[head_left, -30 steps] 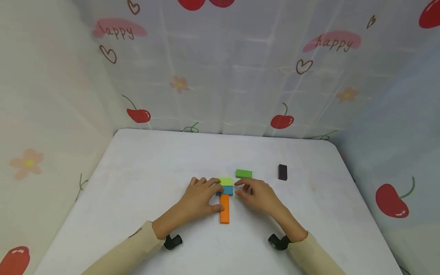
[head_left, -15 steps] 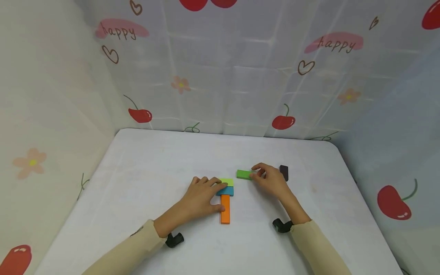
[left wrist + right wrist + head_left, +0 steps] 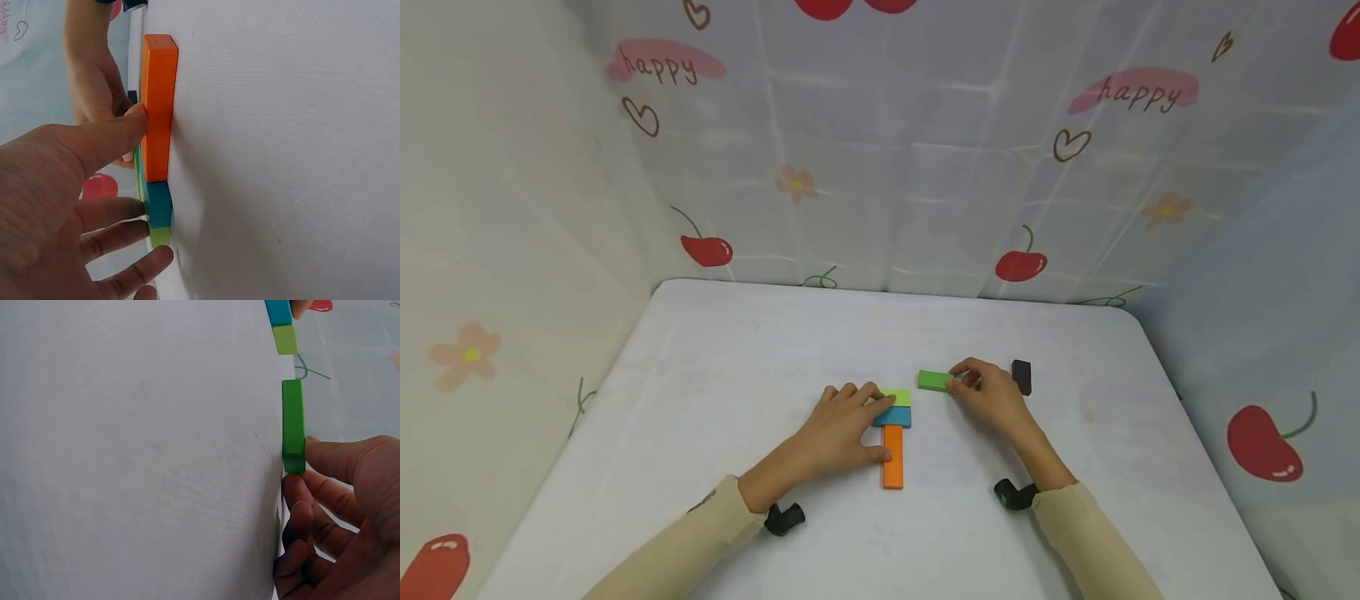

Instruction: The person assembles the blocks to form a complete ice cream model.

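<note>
An orange block [image 3: 892, 467] lies lengthwise below a blue block [image 3: 895, 417], which has a lime block [image 3: 900, 397] against its far side, together making a T shape. My left hand [image 3: 837, 433] rests over their left side. Its thumb touches the orange block, and its spread fingers lie at the blue and lime ones. Up and to the right, a separate green block [image 3: 932, 381] lies flat. My right hand [image 3: 992, 396] pinches its right end; in the right wrist view the thumb is on its top and the other fingers [image 3: 297, 487] are at its end.
A black block [image 3: 1022, 377] lies just right of my right hand, partly overlapped by it. The white table [image 3: 760, 342] ends at a curtain [image 3: 887, 192] with cherry prints, which also hangs along both sides.
My right hand has moved right and away from the blue and lime blocks to the right end of the green block. My left hand has stayed almost in place.
</note>
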Tool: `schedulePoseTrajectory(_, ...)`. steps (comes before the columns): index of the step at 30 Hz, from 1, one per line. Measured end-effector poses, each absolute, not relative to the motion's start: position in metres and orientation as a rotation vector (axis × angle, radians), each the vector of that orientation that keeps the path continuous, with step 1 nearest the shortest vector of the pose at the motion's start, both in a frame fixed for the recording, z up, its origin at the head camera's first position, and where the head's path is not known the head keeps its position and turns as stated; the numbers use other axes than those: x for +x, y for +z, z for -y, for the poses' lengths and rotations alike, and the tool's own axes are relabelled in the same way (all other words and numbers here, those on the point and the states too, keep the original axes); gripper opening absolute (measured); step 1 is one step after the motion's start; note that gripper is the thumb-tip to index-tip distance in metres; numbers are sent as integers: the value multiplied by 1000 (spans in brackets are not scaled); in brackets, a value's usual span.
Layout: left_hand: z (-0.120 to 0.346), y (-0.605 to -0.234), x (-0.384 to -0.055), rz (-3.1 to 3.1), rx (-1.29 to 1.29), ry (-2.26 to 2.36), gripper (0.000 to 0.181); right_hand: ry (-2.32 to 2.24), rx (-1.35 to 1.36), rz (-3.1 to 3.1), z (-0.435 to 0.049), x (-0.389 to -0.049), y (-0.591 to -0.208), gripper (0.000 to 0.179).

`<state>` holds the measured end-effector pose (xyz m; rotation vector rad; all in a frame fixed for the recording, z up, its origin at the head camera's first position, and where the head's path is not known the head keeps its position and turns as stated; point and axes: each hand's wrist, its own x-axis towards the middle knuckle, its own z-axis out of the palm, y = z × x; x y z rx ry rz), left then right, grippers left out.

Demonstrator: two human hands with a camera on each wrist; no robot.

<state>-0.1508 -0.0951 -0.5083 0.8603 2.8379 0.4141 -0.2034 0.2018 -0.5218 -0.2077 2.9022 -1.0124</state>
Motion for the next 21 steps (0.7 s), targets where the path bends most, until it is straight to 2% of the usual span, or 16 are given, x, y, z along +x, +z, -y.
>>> schedulePoseTrajectory(21,95,-510,-150,-2863,888,376,78,-1033,-207,-2889,-190,-219,-524,26)
